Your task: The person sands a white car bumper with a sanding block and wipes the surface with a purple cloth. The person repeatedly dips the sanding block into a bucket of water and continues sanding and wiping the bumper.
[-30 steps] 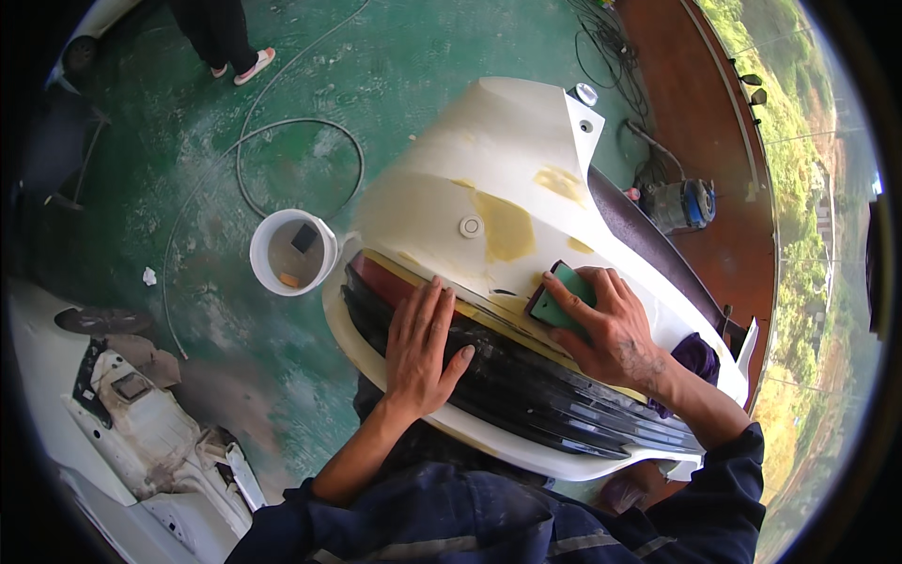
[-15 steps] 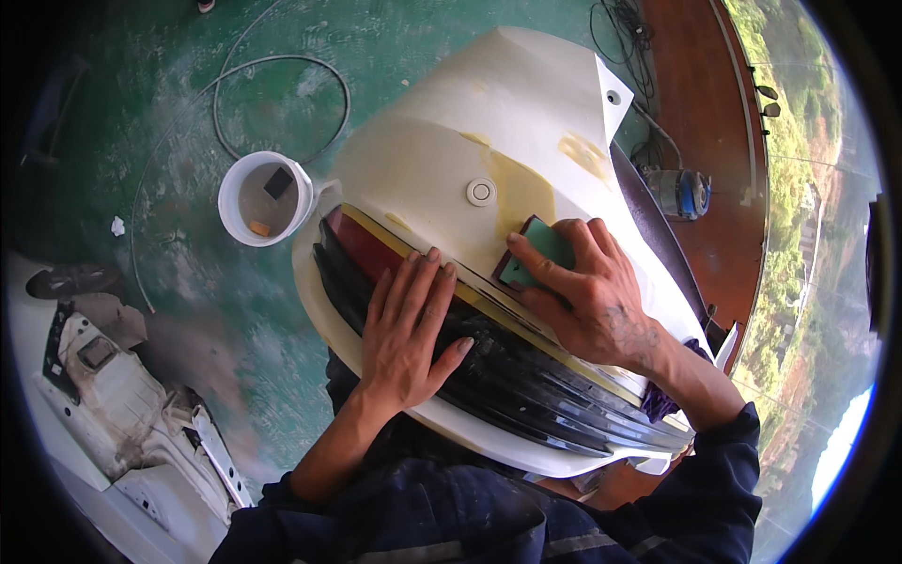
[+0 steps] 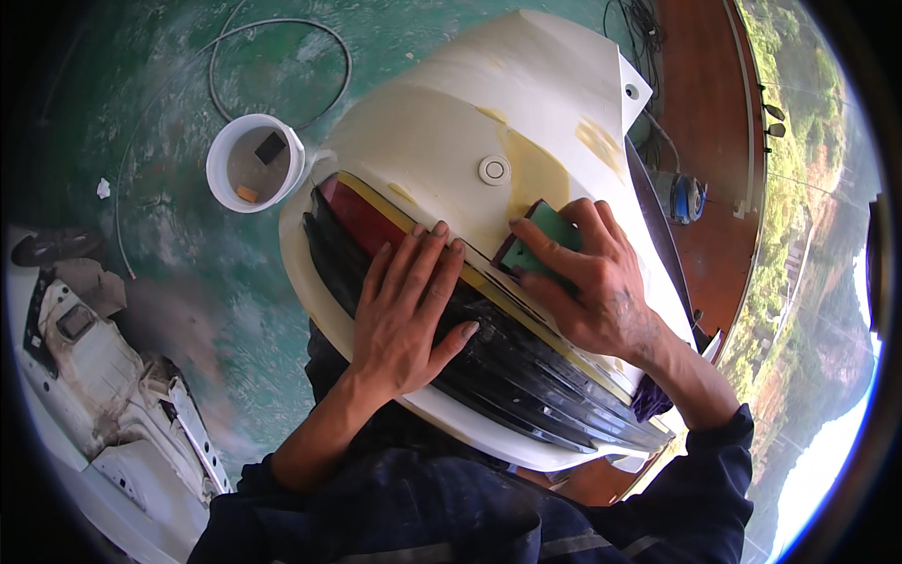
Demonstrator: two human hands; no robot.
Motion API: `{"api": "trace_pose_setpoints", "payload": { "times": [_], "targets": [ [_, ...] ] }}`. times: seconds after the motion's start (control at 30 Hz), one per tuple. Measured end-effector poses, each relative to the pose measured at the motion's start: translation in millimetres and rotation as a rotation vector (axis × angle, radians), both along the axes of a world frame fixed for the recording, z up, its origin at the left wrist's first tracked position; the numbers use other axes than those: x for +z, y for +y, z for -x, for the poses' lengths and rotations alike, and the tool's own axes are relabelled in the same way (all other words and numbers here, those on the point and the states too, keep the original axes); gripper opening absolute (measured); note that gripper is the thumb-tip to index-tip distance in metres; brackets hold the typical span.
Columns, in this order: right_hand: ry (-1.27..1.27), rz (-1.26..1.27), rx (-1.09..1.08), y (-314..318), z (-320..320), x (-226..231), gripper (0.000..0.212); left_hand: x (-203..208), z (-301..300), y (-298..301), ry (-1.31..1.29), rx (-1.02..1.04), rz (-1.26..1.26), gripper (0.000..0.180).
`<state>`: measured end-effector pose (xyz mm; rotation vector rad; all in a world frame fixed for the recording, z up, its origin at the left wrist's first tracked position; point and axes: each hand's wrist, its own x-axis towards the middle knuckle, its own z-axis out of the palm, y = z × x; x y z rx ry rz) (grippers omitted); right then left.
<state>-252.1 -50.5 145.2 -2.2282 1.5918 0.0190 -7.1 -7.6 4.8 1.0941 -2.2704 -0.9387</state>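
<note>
A white car bumper lies in front of me, with a yellowish patch and a small round sensor on its painted face. My right hand grips a green sanding block with a dark red edge, pressed against the bumper at the patch's near end. Its lower face is hidden. My left hand rests flat, fingers stretched, across the black ribbed trim and the yellow-edged seam above it. Left of those fingertips is a dark red strip. A purple cloth is tucked under my right forearm.
A white bucket of cloudy water, holding a dark block and an orange piece, stands left of the bumper. Behind it a grey hose loops over the green floor. White car parts lie lower left; a blue-ended machine stands right.
My view has shifted a little, so the bumper and bucket sit higher. The sanding block has slid slightly toward the near seam. My left hand stays on the trim.
</note>
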Motion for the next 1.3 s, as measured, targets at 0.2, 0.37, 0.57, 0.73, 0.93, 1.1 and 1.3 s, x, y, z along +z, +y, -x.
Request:
{"api": "trace_pose_setpoints", "payload": {
  "times": [0.2, 0.37, 0.57, 0.73, 0.93, 1.1, 1.3],
  "targets": [
    [0.016, 0.014, 0.009, 0.5, -4.0, 2.4, 0.048, -3.7, -4.0, 0.4, 0.013, 0.021, -0.004, 0.081],
    [0.016, 0.039, -0.002, -10.0, -8.9, -11.0, 0.048, -1.5, 0.9, -4.2, -0.012, 0.015, 0.008, 0.081],
    [0.047, -0.013, 0.019, -3.0, -5.0, 2.8, 0.047, -2.4, -1.4, -3.1, 0.009, 0.025, 0.014, 0.081],
    [0.08, 0.108, 0.004, -23.8, -25.9, -20.1, 0.047, -3.1, -1.2, -0.1, 0.006, 0.026, 0.012, 0.081],
    [0.059, 0.03, -0.001, -6.6, -12.3, -1.1, 0.047, -3.6, -1.4, -0.2, 0.016, 0.028, 0.014, 0.082],
    [0.101, 0.122, 0.03, -19.7, -23.0, -12.2, 0.046, -4.6, -3.0, -1.4, 0.016, 0.037, 0.018, 0.081],
    [0.068, 0.047, -0.013, -3.8, -7.0, -6.1, 0.046, -4.0, 0.6, -2.7, 0.017, 0.026, 0.028, 0.084]
  ]
}}
